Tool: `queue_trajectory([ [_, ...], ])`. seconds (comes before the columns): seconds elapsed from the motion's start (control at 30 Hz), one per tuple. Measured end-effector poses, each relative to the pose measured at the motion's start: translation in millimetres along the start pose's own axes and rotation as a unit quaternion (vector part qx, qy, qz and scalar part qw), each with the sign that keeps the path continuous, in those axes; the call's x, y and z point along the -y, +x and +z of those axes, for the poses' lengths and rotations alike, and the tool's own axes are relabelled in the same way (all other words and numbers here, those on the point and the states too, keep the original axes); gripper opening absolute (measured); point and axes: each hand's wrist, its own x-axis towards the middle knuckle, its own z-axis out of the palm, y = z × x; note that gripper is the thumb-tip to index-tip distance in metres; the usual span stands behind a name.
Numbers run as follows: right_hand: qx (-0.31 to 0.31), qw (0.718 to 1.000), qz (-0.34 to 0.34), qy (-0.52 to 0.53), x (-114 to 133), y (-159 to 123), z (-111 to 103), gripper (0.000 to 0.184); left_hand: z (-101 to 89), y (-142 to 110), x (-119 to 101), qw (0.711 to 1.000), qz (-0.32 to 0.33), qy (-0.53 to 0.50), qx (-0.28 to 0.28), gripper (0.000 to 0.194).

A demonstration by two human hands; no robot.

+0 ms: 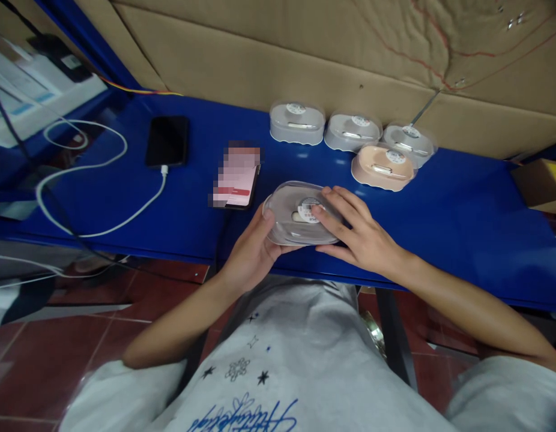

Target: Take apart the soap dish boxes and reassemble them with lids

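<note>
Blue table (pixel 449 234) bears four boxes (pixel 350 137); left grip (pixel 255 249) pinches one grey box (pixel 283 207), right grip (pixel 365 237) spread over it.

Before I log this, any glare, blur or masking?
Head view: glare spots on the glossy blue table; head view: label print on the held grey oval plastic box looks too blurred to read; head view: pixel blocks mask much of the pink-screened rectangular phone.

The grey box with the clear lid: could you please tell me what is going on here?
A person holds a grey oval plastic box with a clear lid. The left hand's grip is on its left side; the right hand's grip lies on its lid, over a round white sticker. Beyond it on the blue table stand three similar grey boxes and one peach oval plastic box.
</note>
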Motion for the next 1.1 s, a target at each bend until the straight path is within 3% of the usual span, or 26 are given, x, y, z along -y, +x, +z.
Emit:
queue_trajectory([
  [0.27, 0.014, 1.000, 0.015, 0.018, 1.5, 0.6, -3.1, 0.070, -1.2, 0.0, 0.6, 1.000, 0.001, -0.001, 0.003, 0.062],
  [0.4, 0.016, 1.000, 0.009, 0.019, 0.6, 1.0, -1.4, 0.076, -0.3, 0.6, -1.1, 1.000, 0.003, -0.008, 0.011, 0.053],
  [0.57, -0.023, 0.999, -0.012, 0.035, -7.3, 1.0, 1.9, 0.088, 1.3, 0.6, -1.7, 1.000, -0.014, 0.000, -0.021, 0.047],
  [0.63, -0.031, 0.999, 0.001, 0.038, -13.5, 0.3, 2.0, 0.090, 1.0, -1.1, 1.8, 0.999, 0.014, 0.024, -0.033, 0.044],
  [0.7, -0.026, 0.999, 0.020, 0.034, -21.5, -0.1, 1.8, 0.087, 0.1, -4.4, 8.1, 0.993, 0.084, 0.067, -0.045, 0.044],
  [0.77, -0.022, 0.999, 0.027, 0.028, -30.5, 1.3, 2.1, 0.084, -1.4, -9.1, 16.4, 0.973, 0.180, 0.133, -0.046, 0.051],
  [0.9, 0.006, 1.000, 0.017, 0.010, -45.6, 16.2, 5.6, 0.078, -5.6, -17.4, 32.1, 0.899, 0.323, 0.297, 0.013, 0.066],
  [1.0, 0.037, 0.999, 0.025, -0.002, -52.0, 35.7, 5.9, 0.078, -9.9, -19.5, 37.1, 0.854, 0.363, 0.369, 0.045, 0.067],
  [1.1, 0.045, 0.998, 0.048, -0.001, -60.7, 46.2, -3.4, 0.090, -14.1, -19.6, 35.5, 0.851, 0.348, 0.388, 0.058, 0.065],
])
